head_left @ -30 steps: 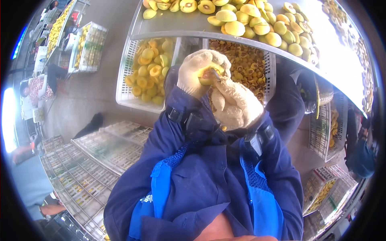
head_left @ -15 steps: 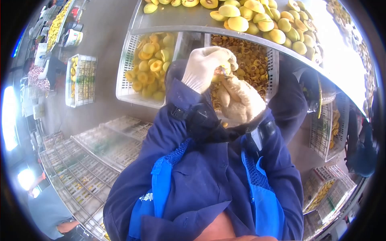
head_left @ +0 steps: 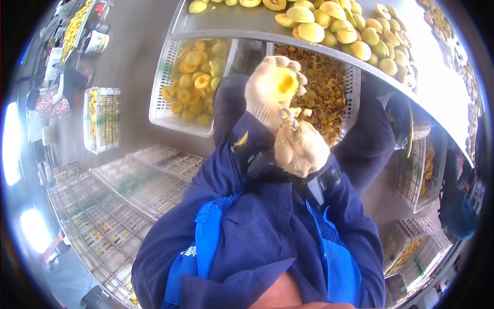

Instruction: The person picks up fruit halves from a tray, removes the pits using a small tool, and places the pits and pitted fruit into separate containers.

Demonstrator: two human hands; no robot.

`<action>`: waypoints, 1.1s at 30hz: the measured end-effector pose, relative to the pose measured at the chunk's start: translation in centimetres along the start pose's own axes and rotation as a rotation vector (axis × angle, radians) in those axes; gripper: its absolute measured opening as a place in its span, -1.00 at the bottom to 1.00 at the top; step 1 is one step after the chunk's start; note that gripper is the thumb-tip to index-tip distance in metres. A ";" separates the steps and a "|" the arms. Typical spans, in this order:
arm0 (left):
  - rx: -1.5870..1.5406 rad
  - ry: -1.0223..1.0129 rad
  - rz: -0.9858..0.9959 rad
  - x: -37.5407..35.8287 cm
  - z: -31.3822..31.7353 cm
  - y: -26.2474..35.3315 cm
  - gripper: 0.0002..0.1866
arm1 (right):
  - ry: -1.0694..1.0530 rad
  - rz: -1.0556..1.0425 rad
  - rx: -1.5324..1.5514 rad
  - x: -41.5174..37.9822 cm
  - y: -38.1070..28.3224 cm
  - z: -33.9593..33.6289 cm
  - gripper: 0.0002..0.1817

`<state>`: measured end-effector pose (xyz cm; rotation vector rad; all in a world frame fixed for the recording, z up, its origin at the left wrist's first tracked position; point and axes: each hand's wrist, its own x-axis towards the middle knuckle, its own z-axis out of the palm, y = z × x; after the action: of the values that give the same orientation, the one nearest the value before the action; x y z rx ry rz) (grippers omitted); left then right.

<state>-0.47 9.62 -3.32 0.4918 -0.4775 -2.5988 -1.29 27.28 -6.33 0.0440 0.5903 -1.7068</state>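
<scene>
- Left hand (head_left: 267,90) in a glove grips a fruit half (head_left: 284,84), cut face toward the camera.
- Right hand (head_left: 301,149) just below it, clenched on a looped pitting tool (head_left: 289,119) pointing up at the fruit.
- Crate of pits (head_left: 351,87) behind.

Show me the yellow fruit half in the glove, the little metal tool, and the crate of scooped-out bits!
fruit half (head_left: 284,82), head view, on its yellow cut face.
metal tool (head_left: 289,117), head view, on its looped end.
crate of scooped-out bits (head_left: 352,82), head view, on its white right wall.
</scene>
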 end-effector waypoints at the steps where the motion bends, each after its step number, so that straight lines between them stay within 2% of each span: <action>1: 0.034 -0.020 0.010 0.0 -0.4 0.6 -0.57 | -0.079 -0.054 -0.162 -0.8 -0.7 0.1 -0.61; 2: 0.069 -0.045 0.020 0.1 -0.6 1.6 -0.52 | -0.083 -0.094 -0.226 -0.9 -1.2 0.2 -0.61; 5: 0.193 0.065 0.020 -0.7 -0.8 4.9 -0.50 | 0.496 -0.061 -0.253 1.0 -1.3 0.9 -0.49; 6: 0.268 0.083 0.041 -0.5 -1.3 6.5 -0.53 | 0.568 0.003 -0.508 0.1 -2.9 1.9 -0.39; 7: 0.316 0.099 0.081 0.3 -2.5 8.1 -0.54 | 0.468 0.001 -0.712 -0.6 -3.4 0.9 -0.34; 8: 0.389 0.103 0.113 0.6 -3.2 10.0 -0.56 | 0.463 -0.015 -0.748 -0.8 -3.0 0.5 -0.33; 9: 0.574 0.195 0.194 1.0 -4.0 11.8 -0.57 | 0.456 -0.036 -0.785 -0.8 -2.8 0.0 -0.32; 10: 0.997 -0.029 0.410 2.6 -7.1 14.4 -0.59 | 0.474 -0.005 -0.740 -0.9 -3.4 0.1 -0.31; 11: 1.333 0.455 0.361 3.1 -4.7 15.4 -0.64 | 0.493 0.025 -0.694 -0.9 -3.9 0.2 -0.29; 12: 2.112 0.408 0.467 3.2 -2.5 17.6 -0.65 | 0.492 0.017 -0.682 -0.9 -4.0 0.0 -0.29; 14: 2.396 0.317 1.229 6.3 -3.2 19.3 -0.64 | 0.486 0.004 -0.661 -0.7 -4.2 -0.4 -0.29; 16: 2.040 0.171 0.824 9.2 -0.1 17.6 -0.61 | 0.448 0.022 -0.639 -0.4 -4.5 -0.3 -0.32; 18: 2.136 -0.064 0.819 14.3 1.1 15.0 -0.64 | 0.423 0.045 -0.590 0.1 -4.0 -0.8 -0.33; 20: 2.558 0.002 0.963 20.0 0.0 12.3 -0.69 | 0.426 0.082 -0.642 0.0 -4.1 -0.3 -0.37; 23: 2.656 0.109 0.798 24.0 -1.1 11.5 -0.70 | 0.401 0.077 -0.666 -0.7 -4.5 0.4 -0.40; 25: 2.655 -0.169 0.802 24.5 -2.0 11.4 -0.75 | 0.469 0.030 -0.678 -1.0 -5.0 0.7 -0.39; 26: 2.656 -0.281 0.795 23.4 -1.7 12.2 -0.78 | 0.486 0.019 -0.691 -0.9 -4.9 1.0 -0.39; 27: 2.530 -0.267 0.798 21.7 -1.9 12.1 -0.84 | 0.468 -0.026 -0.715 -0.8 -5.2 0.8 -0.36; 28: 2.404 -0.248 0.816 18.5 -0.4 11.3 -0.88 | 0.544 -0.017 -0.692 -0.3 -5.6 1.5 -0.34; 30: 2.024 -0.056 0.894 11.3 2.2 9.0 -0.92 | 0.711 -0.011 -0.602 0.7 -6.8 3.5 -0.33; 31: 2.004 -0.099 1.058 8.3 2.8 7.5 -0.86 | 0.731 -0.140 -0.599 1.1 -6.9 4.2 -0.34; 32: 1.744 -0.138 1.068 5.8 2.4 5.3 -0.80 | 0.755 -0.262 -0.595 1.4 -6.8 4.6 -0.36; 33: 1.871 -0.156 0.996 2.7 2.1 3.4 -0.77 | 0.801 -0.397 -0.357 2.6 -6.6 3.9 -0.38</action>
<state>-2.34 6.01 -0.76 0.3333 -2.3251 -0.6338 -6.85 24.05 -1.50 0.3893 1.5760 -1.9122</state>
